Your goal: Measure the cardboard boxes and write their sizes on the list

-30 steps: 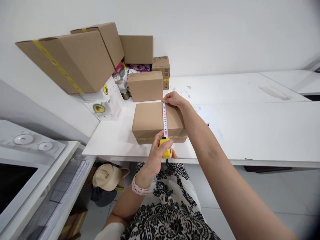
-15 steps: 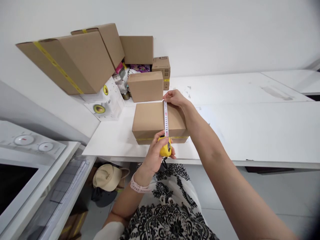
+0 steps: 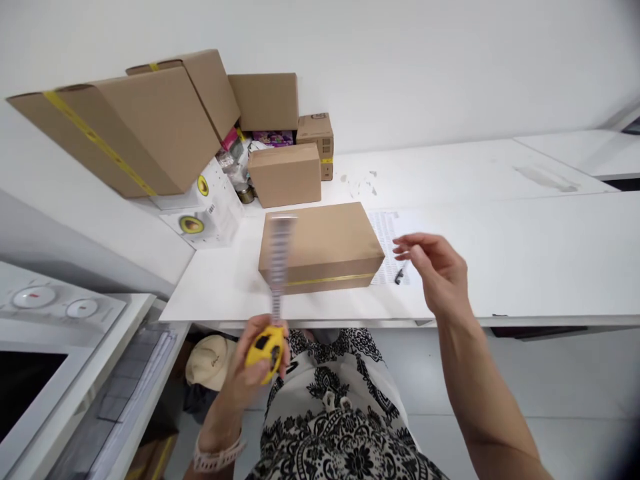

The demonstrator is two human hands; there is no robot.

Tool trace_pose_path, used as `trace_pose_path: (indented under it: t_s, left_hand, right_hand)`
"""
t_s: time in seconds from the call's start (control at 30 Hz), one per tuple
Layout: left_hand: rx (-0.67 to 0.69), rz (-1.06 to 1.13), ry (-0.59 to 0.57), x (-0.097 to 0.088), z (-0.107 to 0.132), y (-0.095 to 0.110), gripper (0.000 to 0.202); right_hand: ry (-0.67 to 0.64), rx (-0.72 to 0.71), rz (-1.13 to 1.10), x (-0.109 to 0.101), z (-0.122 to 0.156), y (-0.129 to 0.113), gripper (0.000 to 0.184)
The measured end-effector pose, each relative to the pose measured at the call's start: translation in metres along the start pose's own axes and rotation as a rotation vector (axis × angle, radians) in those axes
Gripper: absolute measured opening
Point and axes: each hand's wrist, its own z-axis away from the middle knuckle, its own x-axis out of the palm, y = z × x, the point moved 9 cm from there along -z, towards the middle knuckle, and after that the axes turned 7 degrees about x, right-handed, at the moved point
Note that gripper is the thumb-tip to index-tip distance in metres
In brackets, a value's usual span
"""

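Note:
My left hand (image 3: 243, 367) is closed around a yellow tape measure (image 3: 266, 350) in front of the table edge. Its blade (image 3: 280, 260), blurred by motion, sticks out over the left part of a closed cardboard box (image 3: 325, 233) and ends in a free tip. Right of the box, a printed sheet (image 3: 384, 233) lies partly beside its edge, with a pen (image 3: 400, 274) on it, its dark end visible. My right hand (image 3: 440, 270) hovers just above the pen, fingers bent and apart from the thumb, with nothing seen in them.
Large cardboard boxes (image 3: 145, 123) are stacked on a white avocado-printed carton (image 3: 205, 223) at the left. A smaller box (image 3: 285, 175) stands behind the measured one. The white table (image 3: 500, 260) stretches right. A white appliance with knobs (image 3: 55, 300) stands at lower left.
The tape blade has come off the box; my left hand has moved left and toward me with it. My right hand let go of the blade's end and moved right, above the sheet.

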Motion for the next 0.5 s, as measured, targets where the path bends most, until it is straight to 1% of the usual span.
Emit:
trace_pose_path:
  t_s: [0.07, 0.1, 0.13, 0.17, 0.2, 0.23, 0.3, 0.4, 0.47, 0.5]
  left_hand:
    - [0.116, -0.016, 0.246, -0.038, 0.003, 0.012, 0.045]
    - [0.152, -0.041, 0.36, -0.055, 0.002, 0.017, 0.045]
    - [0.172, -0.065, 0.45, -0.07, 0.0, 0.021, 0.045]
    - [0.171, -0.085, 0.515, -0.081, -0.004, 0.021, 0.045]
    - [0.155, -0.1, 0.554, -0.088, -0.01, 0.019, 0.045]
    - [0.128, -0.11, 0.566, -0.093, -0.017, 0.015, 0.045]
    - [0.066, -0.103, 0.524, -0.092, -0.031, 0.002, 0.045]
    - [-0.001, -0.055, 0.426, -0.078, -0.045, -0.021, 0.047]
    - [-0.008, -0.038, 0.382, -0.067, -0.048, -0.026, 0.047]
    - [-0.003, -0.034, 0.366, -0.063, -0.048, -0.024, 0.046]
  right_hand:
    - [0.071, 0.139, 0.022, -0.01, 0.018, 0.047, 0.032]
    - [0.082, 0.197, 0.042, -0.011, 0.024, 0.068, 0.036]
    - [0.081, 0.24, 0.068, -0.009, 0.028, 0.085, 0.039]
    - [0.071, 0.266, 0.095, -0.006, 0.03, 0.098, 0.043]
    - [0.056, 0.28, 0.118, -0.001, 0.032, 0.107, 0.047]
    - [0.037, 0.285, 0.133, 0.004, 0.032, 0.112, 0.05]
    - [0.002, 0.297, 0.135, 0.016, 0.034, 0.119, 0.056]
    - [-0.066, 0.325, 0.097, 0.034, 0.037, 0.123, 0.06]
    - [-0.065, 0.33, 0.108, 0.038, 0.04, 0.121, 0.06]
    - [-0.039, 0.326, 0.133, 0.036, 0.04, 0.116, 0.06]
